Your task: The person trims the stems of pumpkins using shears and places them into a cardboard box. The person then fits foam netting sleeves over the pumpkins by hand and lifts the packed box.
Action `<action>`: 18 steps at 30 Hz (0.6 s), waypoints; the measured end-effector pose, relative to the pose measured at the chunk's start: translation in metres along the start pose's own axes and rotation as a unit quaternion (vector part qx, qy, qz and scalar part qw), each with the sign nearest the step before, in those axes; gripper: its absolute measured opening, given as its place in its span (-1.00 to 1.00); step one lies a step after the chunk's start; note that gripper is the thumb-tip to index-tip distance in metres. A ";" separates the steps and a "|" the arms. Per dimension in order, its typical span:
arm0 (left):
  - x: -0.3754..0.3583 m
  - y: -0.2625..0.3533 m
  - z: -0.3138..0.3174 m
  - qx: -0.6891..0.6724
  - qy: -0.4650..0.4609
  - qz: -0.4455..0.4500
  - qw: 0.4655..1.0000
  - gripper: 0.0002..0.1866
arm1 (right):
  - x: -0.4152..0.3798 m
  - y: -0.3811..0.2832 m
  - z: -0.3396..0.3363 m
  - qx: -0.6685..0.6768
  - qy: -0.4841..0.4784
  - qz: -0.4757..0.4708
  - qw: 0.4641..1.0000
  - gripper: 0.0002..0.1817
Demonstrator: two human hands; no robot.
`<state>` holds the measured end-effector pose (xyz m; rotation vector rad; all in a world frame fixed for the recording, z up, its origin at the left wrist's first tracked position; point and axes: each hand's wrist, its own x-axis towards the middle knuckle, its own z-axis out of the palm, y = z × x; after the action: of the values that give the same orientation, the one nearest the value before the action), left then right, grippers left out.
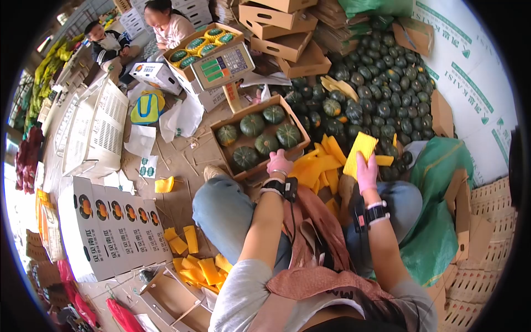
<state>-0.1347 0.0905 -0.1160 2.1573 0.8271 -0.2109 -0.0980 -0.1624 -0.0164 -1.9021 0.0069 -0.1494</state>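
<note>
My right hand (pixel 366 172) is closed on a yellow foam net sleeve (pixel 359 154), holding it up beside the pile of pumpkins. My left hand (pixel 279 164), in a pink glove like the right, is curled at the near edge of an open cardboard box (pixel 222 155). What its fingers hold, if anything, is hidden. Inside the box sit several small dark green pumpkins (pixel 252 125) without sleeves. More yellow foam sleeves (pixel 315 167) lie heaped between my two hands, in front of my knees.
A large pile of green pumpkins (pixel 381 83) fills the far right. A scale (pixel 222 66) stands behind the box, near a carton of sleeved pumpkins (pixel 206 44). White cartons (pixel 113 229) and a plastic crate (pixel 94 133) are left. Two people (pixel 171 30) sit at the back.
</note>
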 end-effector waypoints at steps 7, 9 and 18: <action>-0.008 -0.014 0.014 0.006 -0.012 0.097 0.995 -0.50 | -0.009 0.000 0.004 -0.095 -0.072 -0.102 0.988 -0.68; -0.013 -0.021 0.016 -0.020 -0.041 0.158 0.986 -0.52 | -0.006 0.013 0.014 -0.196 -0.115 -0.132 0.965 -0.68; -0.093 0.071 -0.054 -0.343 -0.035 0.262 0.901 -0.65 | -0.005 -0.016 0.068 -0.207 -0.116 -0.267 0.934 -0.71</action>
<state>-0.1683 0.0519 0.0022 1.5993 0.1911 0.2505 -0.0967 -0.0928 -0.0242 -2.2926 -0.6917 -0.3083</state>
